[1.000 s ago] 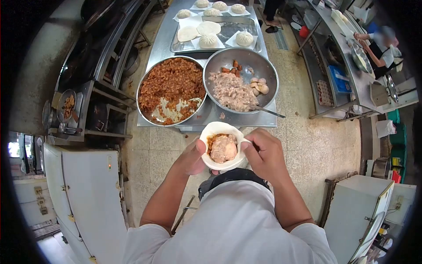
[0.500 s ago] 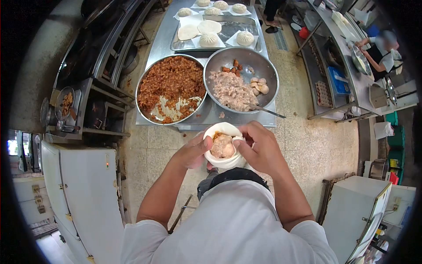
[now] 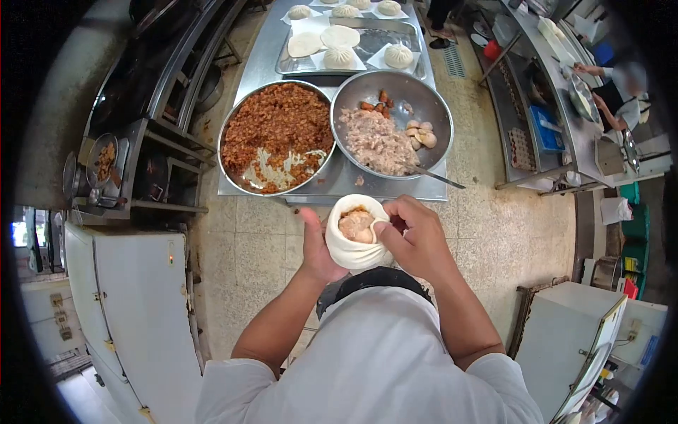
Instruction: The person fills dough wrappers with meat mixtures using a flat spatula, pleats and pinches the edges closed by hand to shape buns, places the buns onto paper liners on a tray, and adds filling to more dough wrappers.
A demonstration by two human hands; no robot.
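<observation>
Right hand point(image 3: 415, 237) pinches rim of dough point(image 3: 346, 256); left hand point(image 3: 319, 244) cups it, thumb up, seemingly from below. Dough sits just past near table edge point(image 3: 395, 189), meat point(image 3: 355, 225) showing in middle. Hard pinch could tear rim, spill meat.

wht tee point(image 3: 371, 353), short slvs point(image 3: 244, 378) | blk waistband point(image 3: 374, 280) | bare hands
</observation>
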